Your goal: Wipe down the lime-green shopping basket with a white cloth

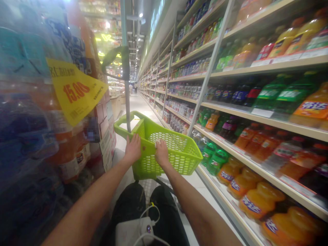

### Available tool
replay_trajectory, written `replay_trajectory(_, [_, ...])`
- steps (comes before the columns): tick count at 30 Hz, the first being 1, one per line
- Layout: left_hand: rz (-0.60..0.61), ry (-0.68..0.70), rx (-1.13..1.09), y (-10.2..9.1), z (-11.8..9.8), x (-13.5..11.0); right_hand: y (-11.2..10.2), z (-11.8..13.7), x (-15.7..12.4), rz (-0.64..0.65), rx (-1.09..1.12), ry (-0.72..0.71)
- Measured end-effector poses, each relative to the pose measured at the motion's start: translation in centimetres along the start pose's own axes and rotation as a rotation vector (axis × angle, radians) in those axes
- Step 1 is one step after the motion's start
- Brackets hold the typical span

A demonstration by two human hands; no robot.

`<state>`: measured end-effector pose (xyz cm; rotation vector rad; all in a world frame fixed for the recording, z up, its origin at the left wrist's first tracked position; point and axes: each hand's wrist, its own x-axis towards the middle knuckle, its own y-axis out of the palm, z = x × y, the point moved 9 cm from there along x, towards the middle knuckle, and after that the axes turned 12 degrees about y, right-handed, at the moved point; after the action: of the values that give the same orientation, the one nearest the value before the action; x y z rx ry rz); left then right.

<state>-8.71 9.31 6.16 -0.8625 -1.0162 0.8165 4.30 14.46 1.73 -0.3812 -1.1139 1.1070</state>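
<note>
A lime-green shopping basket (167,155) with perforated sides stands tilted in front of my knees, its grey pull handle (127,102) raised at the left end. My left hand (133,148) lies against the near side by the handle end, fingers stretched up toward the rim. Closed over the near rim, my right hand (161,153) has a small crumpled white cloth (158,141) showing at its fingers. Its exact kind is too small to tell.
Shelves of bottled soft drinks (256,136) line the right side. Stacked bottle packs (30,130) with a yellow price sign (77,90) stand close on the left. A white power bank (134,230) with cables rests on my lap. A distant person (135,87) is in the aisle.
</note>
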Motion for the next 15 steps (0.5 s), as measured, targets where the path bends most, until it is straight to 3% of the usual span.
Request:
replay_trajectory(6, [0.001,0.025,-0.026,-0.1,0.0,-0.1,0.6,4.3,-0.5,-0.002,0.093,-0.093])
replay_trajectory(10, [-0.01,-0.003,-0.013,-1.1,1.4,-0.3,0.7,7.0,-0.5,0.019,0.119,-0.18])
replay_trajectory(15, [-0.003,-0.036,0.006,-1.2,2.4,-0.6,0.7,4.3,0.2,0.023,0.119,-0.076])
